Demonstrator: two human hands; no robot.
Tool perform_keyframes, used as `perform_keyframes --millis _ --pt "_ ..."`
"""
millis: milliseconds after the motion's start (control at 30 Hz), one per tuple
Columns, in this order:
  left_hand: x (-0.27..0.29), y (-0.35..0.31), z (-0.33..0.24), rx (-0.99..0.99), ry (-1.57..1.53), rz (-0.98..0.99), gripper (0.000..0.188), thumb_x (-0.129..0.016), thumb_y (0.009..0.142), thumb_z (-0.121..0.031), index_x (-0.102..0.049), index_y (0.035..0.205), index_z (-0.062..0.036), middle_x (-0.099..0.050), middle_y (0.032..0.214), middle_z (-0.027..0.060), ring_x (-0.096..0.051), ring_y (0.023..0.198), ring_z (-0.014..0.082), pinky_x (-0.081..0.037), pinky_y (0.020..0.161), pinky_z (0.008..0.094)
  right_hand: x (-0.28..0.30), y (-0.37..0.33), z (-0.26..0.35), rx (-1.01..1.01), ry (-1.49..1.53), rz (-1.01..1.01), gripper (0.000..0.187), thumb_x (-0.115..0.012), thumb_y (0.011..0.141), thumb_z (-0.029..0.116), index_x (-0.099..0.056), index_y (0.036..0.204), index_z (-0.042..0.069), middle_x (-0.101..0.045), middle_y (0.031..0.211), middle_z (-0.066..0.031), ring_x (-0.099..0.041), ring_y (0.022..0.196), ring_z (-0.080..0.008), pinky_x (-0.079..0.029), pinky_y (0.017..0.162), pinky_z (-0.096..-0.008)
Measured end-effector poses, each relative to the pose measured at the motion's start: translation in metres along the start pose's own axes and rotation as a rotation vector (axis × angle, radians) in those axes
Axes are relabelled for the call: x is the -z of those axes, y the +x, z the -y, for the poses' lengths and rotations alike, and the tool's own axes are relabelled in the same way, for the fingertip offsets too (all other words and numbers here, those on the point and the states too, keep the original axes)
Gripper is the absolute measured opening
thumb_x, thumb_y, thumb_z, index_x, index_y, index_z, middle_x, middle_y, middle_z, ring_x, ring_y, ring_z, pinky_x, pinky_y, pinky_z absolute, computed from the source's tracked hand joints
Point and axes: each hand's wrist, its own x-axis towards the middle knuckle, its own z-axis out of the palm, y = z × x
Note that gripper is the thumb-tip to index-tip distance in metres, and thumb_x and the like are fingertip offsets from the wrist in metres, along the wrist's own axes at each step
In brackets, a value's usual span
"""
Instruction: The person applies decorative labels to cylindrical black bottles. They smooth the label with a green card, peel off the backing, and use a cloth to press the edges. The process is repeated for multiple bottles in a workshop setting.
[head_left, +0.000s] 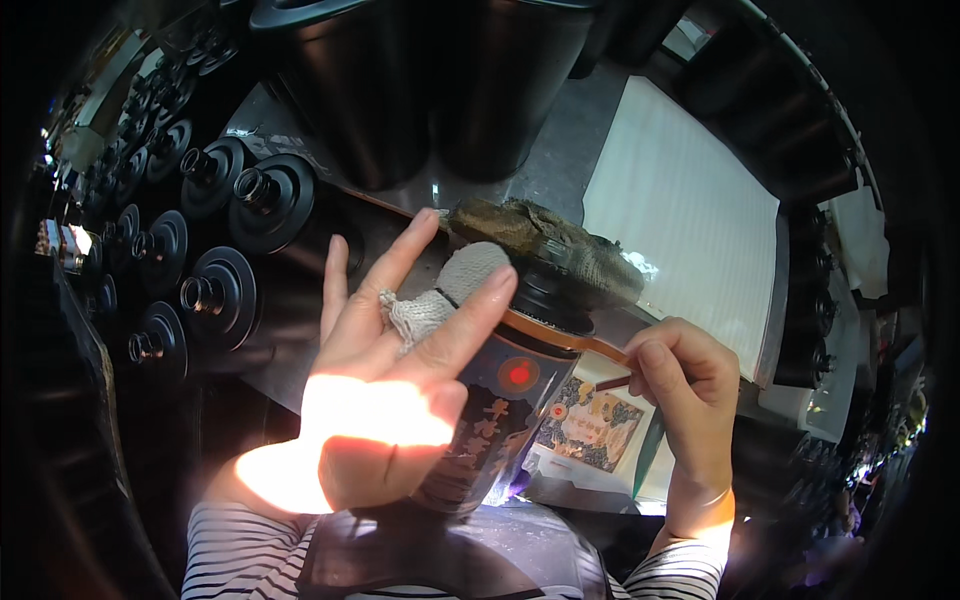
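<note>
A dark jar [500, 400] with a red round mark and coppery lettering is tilted in front of me, its black lid [545, 295] pointing away. An orange-brown strip [560, 337] runs round the jar just below the lid. My right hand [690, 385] is closed, pinching the strip's free end between thumb and fingers. My left hand [385, 390] lies against the jar's left side with its fingers spread, the index tip near the lid. A grey-white knitted cover [470, 275] wraps one finger of that hand. The jar's lower end is partly hidden.
Beyond the lid lies a crumpled, stained dark cloth [535, 235]. White sheets [690, 200] are stacked at the far right. A printed picture label [590, 425] lies under the jar's right side. Tall black containers [400, 90] stand behind; several black lidded jars [225, 295] line the left.
</note>
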Motion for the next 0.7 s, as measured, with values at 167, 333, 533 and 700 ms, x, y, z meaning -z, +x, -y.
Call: perform_keyframes --millis 167,333,533,700 --pt "0.007 -0.001 -0.027 -0.117 0.162 0.088 0.033 -0.051 0.085 -0.031 -0.062 0.115 -0.0221 -0.066 0.090 -0.0015 -0.045 0.122 0.0317 -0.007 0.096 0.0740 -0.004 -0.004 0.000 0.019 -0.001 0.005 0.015 -0.057 0.089 0.010 -0.062 0.087 -0.004 -0.062 0.081 -0.0054 -0.055 0.067 -0.0084 -0.043 0.059 -0.0199" --pt "-0.015 0.021 -0.040 -0.234 0.071 -0.033 0.042 -0.065 0.069 -0.025 -0.063 0.111 -0.0249 -0.044 0.066 -0.0033 -0.051 0.116 0.0211 -0.015 0.097 0.0729 -0.001 -0.003 -0.004 -0.029 0.086 -0.076 0.013 -0.058 0.087 0.009 -0.062 0.087 -0.004 -0.061 0.079 -0.0036 -0.054 0.067 -0.0062 -0.042 0.061 -0.0190" --pt "-0.015 0.013 -0.032 0.461 -1.203 0.001 0.067 -0.046 0.090 -0.043 -0.019 0.138 -0.0050 -0.038 0.130 0.0188 -0.036 0.127 0.0291 -0.031 0.103 0.0390 0.011 0.004 0.001 0.025 0.056 0.013 0.008 -0.066 0.079 0.003 -0.063 0.083 -0.002 -0.059 0.075 -0.0009 -0.053 0.067 -0.0045 -0.042 0.061 -0.0178" --pt "-0.032 -0.017 0.010 0.399 -1.032 0.086 0.068 -0.029 0.095 -0.049 -0.017 0.143 -0.0021 -0.032 0.140 0.0227 -0.028 0.132 0.0361 -0.024 0.106 0.0395 0.007 0.006 0.010 0.092 0.023 -0.007 0.006 -0.069 0.075 0.001 -0.063 0.077 -0.001 -0.058 0.071 -0.0017 -0.053 0.064 -0.0053 -0.041 0.059 -0.0176"
